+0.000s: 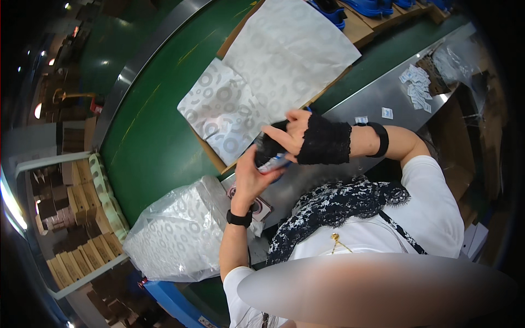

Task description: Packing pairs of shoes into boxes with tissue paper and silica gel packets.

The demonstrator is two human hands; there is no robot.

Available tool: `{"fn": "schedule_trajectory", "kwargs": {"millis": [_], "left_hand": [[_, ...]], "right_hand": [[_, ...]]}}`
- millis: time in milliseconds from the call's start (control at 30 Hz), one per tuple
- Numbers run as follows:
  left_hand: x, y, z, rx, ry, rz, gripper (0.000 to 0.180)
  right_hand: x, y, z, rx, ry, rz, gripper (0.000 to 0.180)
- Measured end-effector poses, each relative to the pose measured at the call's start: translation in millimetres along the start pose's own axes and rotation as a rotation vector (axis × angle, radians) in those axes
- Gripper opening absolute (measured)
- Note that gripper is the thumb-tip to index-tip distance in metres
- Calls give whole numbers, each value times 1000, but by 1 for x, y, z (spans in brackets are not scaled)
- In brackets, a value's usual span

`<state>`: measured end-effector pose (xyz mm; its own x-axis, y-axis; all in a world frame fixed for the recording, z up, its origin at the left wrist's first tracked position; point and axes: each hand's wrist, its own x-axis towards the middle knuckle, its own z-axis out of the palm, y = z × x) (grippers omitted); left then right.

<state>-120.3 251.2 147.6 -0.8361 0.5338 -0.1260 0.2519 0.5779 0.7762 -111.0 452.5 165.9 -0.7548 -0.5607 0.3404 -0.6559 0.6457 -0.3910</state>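
Observation:
Close in front of my body, both hands hold a dark shoe (268,147) with blue and white parts along its lower side. My left hand (252,177) is closed round its near left side, thumb and fingers on the lower edge. Over the top and right side bends my right hand (292,135), one finger stretched across the shoe's opening and the others curled. Part of the shoe is hidden by the hands. Just beyond it lies an open cardboard box (221,164) lined with white, grey-patterned wrapping paper (284,52).
A plastic bag of patterned paper (178,232) lies at left. Small white packets (418,87) are piled on the metal ledge (377,93) at right, near a clear plastic bag (454,60). Blue shoes (367,6) sit in boxes at the far side of the green belt (147,131).

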Motion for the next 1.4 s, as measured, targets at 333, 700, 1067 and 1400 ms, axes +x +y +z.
{"fn": "schedule_trajectory", "kwargs": {"millis": [333,700,1067,1400], "left_hand": [[51,-79,-27,-727,440,-270,45],[125,-89,9,-979,-267,-843,70],[47,-110,-24,-870,833,-467,53],[40,-157,-17,-931,483,-732,51]], "right_hand": [[7,14,-3,125,492,-99,27],[-46,69,79,970,1,957,54],[-9,91,134,-487,327,191,53],[6,77,119,-475,83,166,40]]}}
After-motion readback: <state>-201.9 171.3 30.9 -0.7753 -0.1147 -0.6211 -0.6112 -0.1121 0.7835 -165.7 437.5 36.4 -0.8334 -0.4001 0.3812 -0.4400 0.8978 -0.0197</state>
